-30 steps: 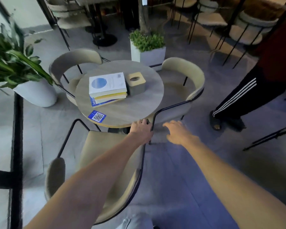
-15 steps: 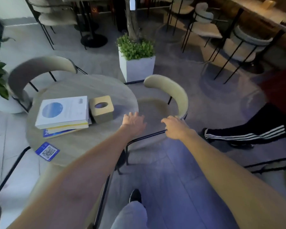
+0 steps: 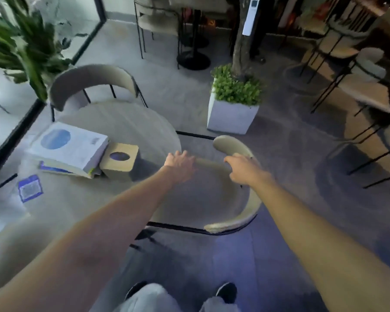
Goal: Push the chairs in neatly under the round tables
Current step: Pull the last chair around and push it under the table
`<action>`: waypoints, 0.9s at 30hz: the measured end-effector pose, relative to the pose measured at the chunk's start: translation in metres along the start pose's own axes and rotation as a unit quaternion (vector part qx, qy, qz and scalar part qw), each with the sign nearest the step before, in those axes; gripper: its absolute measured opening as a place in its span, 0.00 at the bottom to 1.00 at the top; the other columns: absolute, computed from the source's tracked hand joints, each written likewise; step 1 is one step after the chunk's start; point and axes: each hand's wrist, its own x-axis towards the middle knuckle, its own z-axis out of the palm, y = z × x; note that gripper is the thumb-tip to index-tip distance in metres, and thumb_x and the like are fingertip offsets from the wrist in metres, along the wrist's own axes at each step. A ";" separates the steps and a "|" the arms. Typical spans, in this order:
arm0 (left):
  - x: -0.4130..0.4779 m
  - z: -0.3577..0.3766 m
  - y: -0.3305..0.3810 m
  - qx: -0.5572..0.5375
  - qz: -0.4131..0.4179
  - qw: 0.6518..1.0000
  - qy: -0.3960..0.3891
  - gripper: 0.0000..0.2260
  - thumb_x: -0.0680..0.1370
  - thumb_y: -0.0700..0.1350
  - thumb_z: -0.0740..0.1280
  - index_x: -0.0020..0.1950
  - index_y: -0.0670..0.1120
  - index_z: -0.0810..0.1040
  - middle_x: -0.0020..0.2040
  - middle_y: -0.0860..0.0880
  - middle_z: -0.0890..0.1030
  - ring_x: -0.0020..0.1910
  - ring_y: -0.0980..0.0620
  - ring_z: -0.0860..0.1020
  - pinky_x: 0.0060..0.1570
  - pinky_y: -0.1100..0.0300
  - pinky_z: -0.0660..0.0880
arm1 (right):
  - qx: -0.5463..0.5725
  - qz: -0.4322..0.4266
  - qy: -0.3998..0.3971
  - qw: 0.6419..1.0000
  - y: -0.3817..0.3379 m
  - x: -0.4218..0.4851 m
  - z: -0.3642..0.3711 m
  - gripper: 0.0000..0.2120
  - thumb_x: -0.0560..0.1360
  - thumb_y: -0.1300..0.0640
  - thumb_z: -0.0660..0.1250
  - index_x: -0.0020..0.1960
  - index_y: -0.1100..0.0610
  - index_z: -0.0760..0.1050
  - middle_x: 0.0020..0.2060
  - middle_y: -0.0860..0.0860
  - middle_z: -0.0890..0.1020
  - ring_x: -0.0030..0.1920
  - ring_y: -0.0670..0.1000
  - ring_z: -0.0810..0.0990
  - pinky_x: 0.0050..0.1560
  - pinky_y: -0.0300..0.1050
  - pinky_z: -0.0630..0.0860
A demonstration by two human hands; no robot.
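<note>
A round grey table (image 3: 131,122) fills the left middle of the head view. To its right stands a beige chair (image 3: 200,197) with a curved backrest (image 3: 248,210) on a black frame; the front of its seat lies under the table's rim. My right hand (image 3: 242,168) has its fingers curled over the top of that backrest. Over the spot where the table's edge meets the seat, my left hand (image 3: 179,161) reaches with straight fingers and holds nothing. A second beige chair (image 3: 92,81) sits tucked at the table's far side.
On the table lie a stack of books (image 3: 70,149), a wooden tissue box (image 3: 119,159) and a blue QR card (image 3: 29,188). A white planter (image 3: 231,118) stands just beyond the chair. A leafy plant (image 3: 20,48) and glass wall are left; more chairs (image 3: 351,64) right.
I have moved round the table from the near chair to the right-hand chair. My right hand has gone from its black frame up onto the backrest. The person in striped trousers has left the view.
</note>
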 end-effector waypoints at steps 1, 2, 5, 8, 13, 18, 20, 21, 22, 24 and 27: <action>0.004 -0.001 0.003 -0.014 -0.025 1.000 0.007 0.20 0.82 0.59 0.57 0.70 0.51 0.70 0.66 0.45 0.71 0.65 0.42 0.71 0.62 0.47 0.69 | -0.013 -0.028 -0.003 1.000 0.008 0.011 -0.004 0.23 0.76 0.63 0.60 0.69 0.51 0.70 0.65 0.53 0.73 0.66 0.58 0.69 0.63 0.54 0.68; 0.006 -0.002 0.007 -0.030 -0.049 0.998 0.013 0.20 0.82 0.58 0.57 0.70 0.51 0.71 0.66 0.45 0.72 0.65 0.42 0.71 0.62 0.47 0.69 | -0.026 -0.054 -0.009 0.998 0.015 0.021 -0.009 0.24 0.76 0.63 0.60 0.70 0.51 0.70 0.66 0.54 0.72 0.67 0.58 0.69 0.64 0.54 0.67; 0.009 -0.001 0.018 -0.070 -0.116 0.990 0.027 0.20 0.82 0.58 0.54 0.70 0.52 0.71 0.66 0.45 0.72 0.64 0.41 0.73 0.61 0.48 0.70 | -0.059 -0.122 -0.019 0.991 0.029 0.053 -0.024 0.25 0.77 0.62 0.61 0.73 0.50 0.68 0.69 0.54 0.71 0.70 0.59 0.66 0.68 0.55 0.67; 0.016 0.001 0.024 -0.090 -0.183 0.978 0.031 0.20 0.82 0.59 0.54 0.69 0.53 0.72 0.65 0.45 0.73 0.63 0.41 0.73 0.61 0.48 0.70 | -0.112 -0.198 0.000 0.974 0.031 0.084 -0.034 0.23 0.76 0.60 0.63 0.71 0.51 0.70 0.67 0.54 0.73 0.67 0.59 0.70 0.65 0.56 0.69; 0.035 0.002 0.026 -0.110 -0.259 0.959 0.034 0.18 0.81 0.59 0.56 0.66 0.53 0.74 0.62 0.45 0.74 0.61 0.41 0.74 0.58 0.49 0.70 | -0.147 -0.288 0.010 0.946 0.021 0.131 -0.045 0.24 0.76 0.60 0.62 0.72 0.50 0.69 0.65 0.54 0.74 0.66 0.59 0.70 0.64 0.55 0.68; 0.053 -0.004 0.032 -0.138 -0.329 0.933 0.046 0.20 0.81 0.60 0.53 0.65 0.51 0.74 0.61 0.44 0.75 0.60 0.41 0.74 0.58 0.48 0.70 | -0.182 -0.350 0.003 0.919 0.020 0.163 -0.055 0.24 0.77 0.60 0.62 0.72 0.51 0.68 0.65 0.55 0.73 0.66 0.60 0.69 0.66 0.57 0.68; 0.054 -0.007 0.038 -0.145 -0.353 0.923 0.042 0.21 0.81 0.61 0.53 0.66 0.51 0.74 0.62 0.44 0.74 0.62 0.41 0.74 0.59 0.48 0.70 | -0.191 -0.374 -0.001 0.908 0.022 0.172 -0.058 0.23 0.76 0.60 0.61 0.71 0.52 0.69 0.64 0.56 0.74 0.66 0.60 0.69 0.66 0.57 0.68; 0.054 -0.008 0.042 -0.148 -0.364 0.919 0.039 0.21 0.81 0.61 0.53 0.66 0.51 0.74 0.62 0.44 0.74 0.62 0.41 0.74 0.59 0.48 0.70 | -0.198 -0.384 -0.007 0.902 0.024 0.175 -0.058 0.22 0.76 0.60 0.61 0.71 0.52 0.69 0.64 0.56 0.74 0.66 0.60 0.69 0.66 0.57 0.68; 0.054 -0.008 0.046 -0.151 -0.377 0.913 0.039 0.21 0.81 0.61 0.53 0.66 0.51 0.74 0.62 0.44 0.74 0.62 0.41 0.74 0.59 0.48 0.70 | -0.204 -0.396 -0.010 0.895 0.027 0.179 -0.057 0.22 0.77 0.61 0.60 0.71 0.52 0.69 0.65 0.56 0.74 0.66 0.60 0.69 0.66 0.57 0.68; 0.053 -0.009 0.058 -0.158 -0.408 0.898 0.037 0.21 0.81 0.61 0.54 0.66 0.51 0.74 0.63 0.44 0.74 0.62 0.41 0.73 0.59 0.48 0.70 | -0.216 -0.421 -0.017 0.881 0.033 0.187 -0.055 0.24 0.76 0.61 0.60 0.72 0.52 0.68 0.65 0.56 0.73 0.67 0.61 0.69 0.66 0.58 0.68; 0.051 -0.009 0.082 -0.164 -0.460 0.872 0.041 0.20 0.82 0.60 0.54 0.66 0.50 0.75 0.62 0.44 0.75 0.61 0.41 0.74 0.58 0.47 0.69 | -0.238 -0.466 -0.020 0.852 0.044 0.202 -0.050 0.25 0.76 0.61 0.60 0.73 0.52 0.68 0.66 0.56 0.73 0.66 0.61 0.69 0.65 0.57 0.67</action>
